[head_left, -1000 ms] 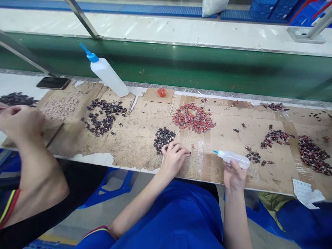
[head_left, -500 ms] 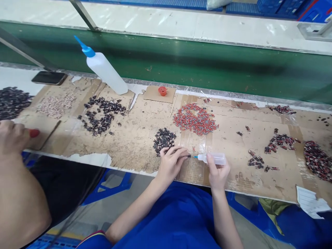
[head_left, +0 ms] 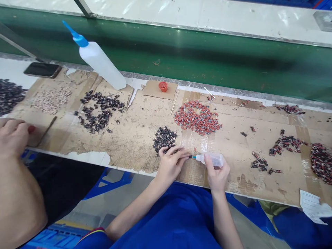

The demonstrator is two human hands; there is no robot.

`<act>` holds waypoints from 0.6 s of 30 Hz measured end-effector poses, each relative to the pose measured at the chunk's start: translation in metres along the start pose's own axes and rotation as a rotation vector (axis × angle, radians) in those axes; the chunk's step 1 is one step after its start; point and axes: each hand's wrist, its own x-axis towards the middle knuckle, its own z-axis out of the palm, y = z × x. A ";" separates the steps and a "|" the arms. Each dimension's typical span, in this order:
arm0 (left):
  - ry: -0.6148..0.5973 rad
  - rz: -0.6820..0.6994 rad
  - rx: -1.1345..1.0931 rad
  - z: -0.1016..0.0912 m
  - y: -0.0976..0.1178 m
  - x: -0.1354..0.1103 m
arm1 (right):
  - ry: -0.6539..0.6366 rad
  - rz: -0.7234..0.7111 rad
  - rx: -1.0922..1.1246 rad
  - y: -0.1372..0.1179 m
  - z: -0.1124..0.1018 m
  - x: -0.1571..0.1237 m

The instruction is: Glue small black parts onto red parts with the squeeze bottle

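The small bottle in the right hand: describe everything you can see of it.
The small bottle is whitish and translucent, apparently plastic, with a rounded body narrowing to a pale neck and a thin blue tip. It is held roughly level above the cardboard, its tip pointing toward the left hand. The right hand grips the body, thumb across it. The tip is at the small dark part by the left fingertips; whether they touch is too small to tell.
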 end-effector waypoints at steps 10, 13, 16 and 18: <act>-0.031 -0.043 0.033 0.000 0.000 0.001 | 0.064 0.010 0.025 0.000 -0.001 0.001; -0.055 -0.065 0.030 0.000 0.000 0.001 | 0.033 0.005 0.020 -0.001 0.000 0.000; -0.025 -0.075 0.030 0.001 0.001 0.000 | 0.020 0.008 0.022 -0.002 0.001 0.001; 0.002 -0.074 0.025 0.002 0.003 0.000 | 0.035 0.019 0.032 -0.002 0.002 0.001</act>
